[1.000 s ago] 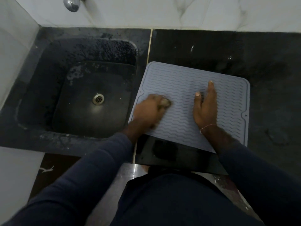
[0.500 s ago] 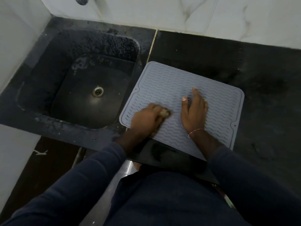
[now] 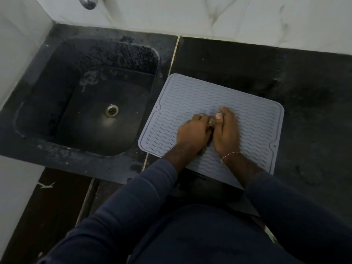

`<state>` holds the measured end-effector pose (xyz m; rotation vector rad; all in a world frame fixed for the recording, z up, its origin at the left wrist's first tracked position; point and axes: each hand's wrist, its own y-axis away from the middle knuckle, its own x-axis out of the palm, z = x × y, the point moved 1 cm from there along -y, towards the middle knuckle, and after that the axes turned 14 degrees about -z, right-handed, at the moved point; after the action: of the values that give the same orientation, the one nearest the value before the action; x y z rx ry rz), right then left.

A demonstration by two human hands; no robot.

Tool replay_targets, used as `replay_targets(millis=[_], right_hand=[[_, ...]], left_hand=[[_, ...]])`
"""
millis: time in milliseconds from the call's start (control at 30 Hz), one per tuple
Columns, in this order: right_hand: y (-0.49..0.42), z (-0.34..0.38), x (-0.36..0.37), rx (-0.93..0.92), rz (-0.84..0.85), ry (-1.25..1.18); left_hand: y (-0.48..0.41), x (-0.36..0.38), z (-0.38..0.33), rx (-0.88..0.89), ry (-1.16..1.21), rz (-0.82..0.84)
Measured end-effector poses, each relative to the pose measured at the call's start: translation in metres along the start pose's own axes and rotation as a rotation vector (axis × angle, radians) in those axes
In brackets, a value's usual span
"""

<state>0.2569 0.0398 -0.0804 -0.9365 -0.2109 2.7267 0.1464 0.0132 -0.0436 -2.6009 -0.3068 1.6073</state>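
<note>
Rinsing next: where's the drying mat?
Head view: the drying mat lies on the black counter right of the sink, under the left hand and right hand.

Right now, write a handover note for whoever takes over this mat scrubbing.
Left hand grips a small brownish scrub piece, blurred, against the grey wavy-ribbed silicone mat.
Right hand lies flat on the mat, touching the left.
Mat lies on the black stone counter beside the black sink.
Scrubbing is mid-mat; how much is done cannot be told; probably cover the rest.

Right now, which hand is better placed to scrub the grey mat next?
Left. The left hand grips a small brownish piece against the mat; the right hand only rests flat beside it, steadying.
</note>
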Motion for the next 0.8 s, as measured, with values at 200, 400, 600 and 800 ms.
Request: replay_targets(millis=[200,400,600,800], right_hand=[[0.002,-0.001,0.006,-0.161,0.077,0.192],[0.001,0.002,0.008,-0.155,0.060,0.221],[0.002,0.000,0.005,-0.144,0.072,0.199],[0.002,0.005,0.004,-0.148,0.045,0.205]], left_hand=[[-0.017,-0.053,0.123,-0.201,-0.163,-0.098],[-0.025,-0.039,0.086,-0.084,0.013,-0.131],[-0.021,-0.002,0.037,0.206,0.075,0.064],[-0.040,-0.054,0.133,-0.051,-0.155,-0.065]])
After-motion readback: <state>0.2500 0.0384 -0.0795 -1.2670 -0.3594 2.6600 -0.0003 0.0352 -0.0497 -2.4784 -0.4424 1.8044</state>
